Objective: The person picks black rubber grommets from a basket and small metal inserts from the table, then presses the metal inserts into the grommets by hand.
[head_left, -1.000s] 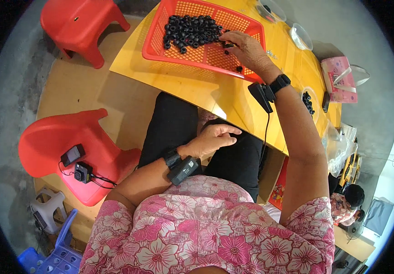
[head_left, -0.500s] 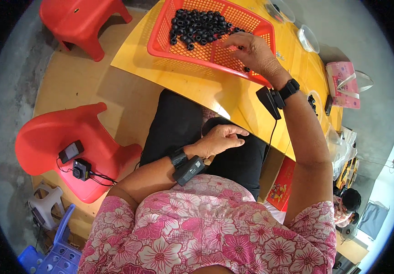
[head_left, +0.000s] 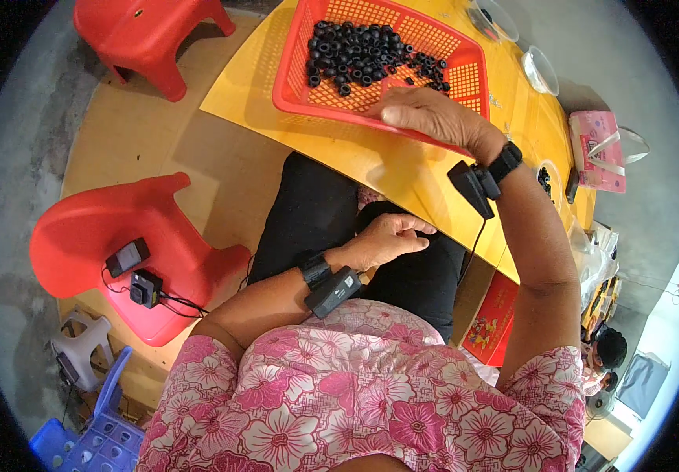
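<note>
Stool, red plastic (head_left: 131,259), far left, small black gadgets on seat. Left hand (head_left: 386,240) loosely curled on lap, holding nothing. Red plastic mesh basket (head_left: 465,75) of small black rubber rings (head_left: 355,55) on yellow bench (head_left: 386,161). Right hand (head_left: 426,118) resting on basket's near rim, grip hidden, can't tell.

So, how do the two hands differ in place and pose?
The right hand is stretched out over the near rim of the red basket on the yellow table; the left hand rests low on the lap. The right hand lies flat, palm down; the left hand's fingers are curled. Both wrists carry a black band with a small device.
</note>
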Demonstrator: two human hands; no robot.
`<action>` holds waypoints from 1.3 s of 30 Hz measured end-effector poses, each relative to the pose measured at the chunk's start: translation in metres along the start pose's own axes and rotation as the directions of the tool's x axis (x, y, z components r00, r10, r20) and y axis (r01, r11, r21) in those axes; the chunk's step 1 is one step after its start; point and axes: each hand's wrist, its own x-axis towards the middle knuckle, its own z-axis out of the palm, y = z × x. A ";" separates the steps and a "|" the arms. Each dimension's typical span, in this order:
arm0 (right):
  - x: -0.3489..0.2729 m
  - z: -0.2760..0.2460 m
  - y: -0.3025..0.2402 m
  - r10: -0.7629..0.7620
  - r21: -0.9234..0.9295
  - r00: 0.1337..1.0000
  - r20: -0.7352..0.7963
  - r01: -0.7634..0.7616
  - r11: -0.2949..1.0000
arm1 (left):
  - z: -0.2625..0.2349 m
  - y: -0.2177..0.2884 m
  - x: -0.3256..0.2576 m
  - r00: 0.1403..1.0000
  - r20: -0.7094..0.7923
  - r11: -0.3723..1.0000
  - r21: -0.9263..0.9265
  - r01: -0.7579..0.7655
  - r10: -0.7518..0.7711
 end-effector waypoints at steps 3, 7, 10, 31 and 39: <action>0.002 -0.009 -0.017 0.232 -0.143 0.973 0.009 -0.228 0.963 | -0.003 -0.010 0.001 0.999 -0.029 0.999 -0.030 -0.029 0.028; 0.008 -0.002 0.008 0.242 -0.229 0.967 -0.076 -0.253 0.940 | -0.006 0.000 0.003 0.999 -0.003 0.999 0.011 0.039 -0.039; 0.026 0.009 0.002 0.083 -0.461 0.979 -0.188 -0.162 0.872 | -0.011 -0.009 0.008 0.999 -0.028 1.000 -0.014 -0.020 0.020; 0.015 0.032 0.032 -0.341 -0.177 0.904 -0.258 0.303 0.936 | -0.010 -0.019 0.021 0.998 -0.060 1.000 0.008 -0.017 0.017; -0.013 0.026 0.061 -0.093 -0.195 0.864 -0.494 -0.005 0.981 | -0.004 -0.027 0.027 0.997 -0.068 0.999 -0.043 0.022 -0.025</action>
